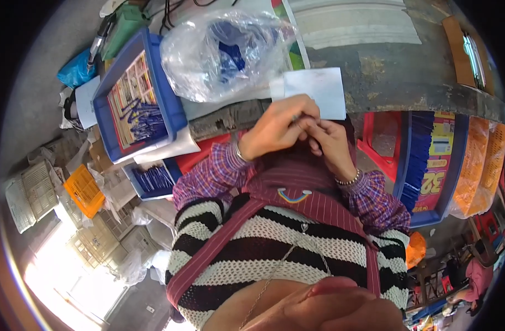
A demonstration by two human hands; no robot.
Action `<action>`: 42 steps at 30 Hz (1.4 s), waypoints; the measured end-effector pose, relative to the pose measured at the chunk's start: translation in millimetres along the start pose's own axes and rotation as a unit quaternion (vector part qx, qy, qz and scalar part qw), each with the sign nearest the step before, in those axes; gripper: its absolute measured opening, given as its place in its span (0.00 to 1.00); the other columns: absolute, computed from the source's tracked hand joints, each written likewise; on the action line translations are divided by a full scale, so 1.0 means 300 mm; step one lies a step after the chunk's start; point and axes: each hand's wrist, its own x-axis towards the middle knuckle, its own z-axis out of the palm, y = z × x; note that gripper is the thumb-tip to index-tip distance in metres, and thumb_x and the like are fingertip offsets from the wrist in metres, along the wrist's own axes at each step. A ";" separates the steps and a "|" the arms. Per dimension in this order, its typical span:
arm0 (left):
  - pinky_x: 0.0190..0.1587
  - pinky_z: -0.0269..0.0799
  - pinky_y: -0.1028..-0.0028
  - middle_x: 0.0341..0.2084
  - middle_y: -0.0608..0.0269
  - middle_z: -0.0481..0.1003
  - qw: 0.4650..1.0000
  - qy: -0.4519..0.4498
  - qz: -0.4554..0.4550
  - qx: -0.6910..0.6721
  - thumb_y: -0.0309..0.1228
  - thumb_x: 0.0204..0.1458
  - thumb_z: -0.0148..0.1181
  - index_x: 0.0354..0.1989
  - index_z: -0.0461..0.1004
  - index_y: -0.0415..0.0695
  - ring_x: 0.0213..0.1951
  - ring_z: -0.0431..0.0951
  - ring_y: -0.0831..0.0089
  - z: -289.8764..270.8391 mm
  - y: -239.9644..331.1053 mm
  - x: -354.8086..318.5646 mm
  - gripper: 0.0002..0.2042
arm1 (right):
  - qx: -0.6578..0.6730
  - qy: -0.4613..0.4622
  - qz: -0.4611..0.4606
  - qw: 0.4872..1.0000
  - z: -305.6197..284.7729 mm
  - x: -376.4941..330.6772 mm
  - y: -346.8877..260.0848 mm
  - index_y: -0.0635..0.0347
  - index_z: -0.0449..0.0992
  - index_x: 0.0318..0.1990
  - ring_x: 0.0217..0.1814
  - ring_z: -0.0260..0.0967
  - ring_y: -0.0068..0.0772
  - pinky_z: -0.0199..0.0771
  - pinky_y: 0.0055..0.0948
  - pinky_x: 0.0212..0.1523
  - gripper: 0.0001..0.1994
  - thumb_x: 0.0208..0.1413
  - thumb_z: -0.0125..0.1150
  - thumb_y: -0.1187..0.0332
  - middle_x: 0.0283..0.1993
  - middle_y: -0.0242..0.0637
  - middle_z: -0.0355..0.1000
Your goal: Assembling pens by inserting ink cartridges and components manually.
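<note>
My left hand (279,127) and my right hand (330,144) meet just in front of the bench edge, fingers pinched together. Whatever they hold between the fingertips is too small and covered to make out. Beyond them, a white sheet of paper (324,88) lies over the edge of the worktable. A clear plastic bag (189,66) with dark blue pieces (230,55) inside rests on the table behind my left hand. Further left stands a blue tray (177,113), tilted in view, with slim dark blue pieces (147,124) on a printed lining.
A smaller blue bin (153,179) of blue pieces sits below the tray. At my right are a blue crate (453,165) of blue pieces, orange crates (478,165) and a red frame (376,146). A cardboard box (456,52) stands on the worktable (368,71). Another person (476,284) is far right.
</note>
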 end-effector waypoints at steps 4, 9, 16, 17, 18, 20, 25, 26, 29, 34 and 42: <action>0.32 0.70 0.77 0.27 0.60 0.71 0.997 0.064 0.025 -0.040 0.21 0.53 0.49 0.38 0.68 0.37 0.28 0.74 0.76 -0.023 -0.020 0.012 0.05 | -0.004 -0.007 -0.008 1.000 0.012 0.026 -0.013 0.66 0.75 0.34 0.16 0.56 0.10 0.52 0.11 0.14 0.09 0.55 0.55 0.68 0.24 0.30 0.71; 0.39 0.70 0.75 0.31 0.58 0.72 0.986 0.120 0.045 -0.111 0.27 0.56 0.50 0.41 0.67 0.35 0.35 0.74 0.73 -0.052 0.008 -0.014 0.09 | 0.011 -0.007 0.007 1.000 0.014 0.021 -0.017 0.66 0.75 0.36 0.15 0.56 0.10 0.52 0.11 0.13 0.09 0.55 0.55 0.68 0.24 0.31 0.71; 0.39 0.69 0.77 0.31 0.57 0.73 0.988 0.132 0.028 -0.079 0.19 0.52 0.50 0.40 0.68 0.34 0.34 0.74 0.73 -0.070 -0.010 -0.022 0.07 | 0.019 -0.032 0.040 0.999 0.006 -0.001 -0.032 0.66 0.74 0.37 0.16 0.56 0.12 0.54 0.13 0.14 0.10 0.55 0.54 0.67 0.24 0.32 0.71; 0.38 0.69 0.77 0.31 0.57 0.73 0.990 0.135 0.021 -0.045 0.19 0.52 0.50 0.39 0.69 0.35 0.34 0.74 0.73 -0.074 -0.017 -0.028 0.07 | 0.014 -0.045 0.043 0.998 0.005 -0.006 -0.037 0.66 0.74 0.37 0.16 0.57 0.12 0.55 0.13 0.14 0.10 0.55 0.55 0.67 0.24 0.32 0.71; 0.37 0.69 0.77 0.31 0.58 0.73 0.991 0.134 0.017 -0.016 0.18 0.51 0.51 0.38 0.70 0.35 0.33 0.73 0.73 -0.078 -0.029 -0.028 0.06 | 0.010 -0.053 0.045 0.998 0.001 -0.012 -0.040 0.65 0.75 0.37 0.16 0.57 0.12 0.55 0.13 0.14 0.10 0.55 0.55 0.66 0.23 0.32 0.71; 0.34 0.67 0.79 0.31 0.59 0.72 0.991 0.126 0.003 0.035 0.17 0.49 0.52 0.35 0.71 0.36 0.31 0.72 0.74 -0.086 -0.043 -0.022 0.06 | 0.004 -0.066 0.044 0.997 -0.014 -0.027 -0.042 0.64 0.75 0.36 0.17 0.59 0.11 0.57 0.12 0.15 0.10 0.54 0.56 0.65 0.24 0.30 0.71; 0.34 0.66 0.81 0.30 0.60 0.72 0.991 0.124 -0.023 0.055 0.19 0.49 0.52 0.35 0.71 0.38 0.30 0.70 0.76 -0.104 -0.039 -0.023 0.06 | -0.076 -0.050 0.061 0.994 -0.087 -0.120 -0.153 0.65 0.74 0.39 0.18 0.59 0.09 0.58 0.10 0.18 0.10 0.56 0.53 0.67 0.25 0.29 0.72; 0.34 0.65 0.81 0.30 0.61 0.72 0.990 0.123 -0.033 0.056 0.19 0.50 0.52 0.35 0.71 0.38 0.31 0.70 0.77 -0.090 -0.033 -0.016 0.05 | -0.084 -0.020 0.031 0.996 -0.128 -0.165 -0.190 0.65 0.75 0.39 0.19 0.60 0.10 0.59 0.10 0.19 0.09 0.55 0.54 0.69 0.26 0.30 0.73; 0.34 0.65 0.81 0.30 0.62 0.72 0.990 0.133 -0.040 0.033 0.21 0.52 0.52 0.37 0.70 0.37 0.31 0.70 0.78 -0.070 -0.023 -0.008 0.05 | -0.077 0.133 -0.083 0.985 -0.254 -0.247 -0.240 0.66 0.73 0.40 0.20 0.58 0.12 0.57 0.11 0.18 0.10 0.55 0.52 0.69 0.23 0.26 0.66; 0.34 0.64 0.81 0.30 0.62 0.72 0.988 0.146 -0.037 0.037 0.21 0.53 0.52 0.38 0.69 0.37 0.31 0.70 0.78 -0.069 -0.022 -0.017 0.06 | 0.021 0.344 -0.199 0.917 -0.582 -0.258 -0.246 0.65 0.72 0.43 0.28 0.60 0.14 0.62 0.15 0.27 0.11 0.56 0.50 0.70 0.27 0.24 0.64; 0.33 0.65 0.80 0.29 0.61 0.73 0.988 0.131 -0.026 0.074 0.21 0.52 0.53 0.38 0.68 0.39 0.29 0.70 0.76 -0.070 -0.030 -0.009 0.06 | 0.104 0.434 -0.145 0.883 -0.885 -0.168 -0.142 0.58 0.73 0.43 0.31 0.63 0.16 0.67 0.17 0.30 0.11 0.52 0.57 0.68 0.30 0.22 0.66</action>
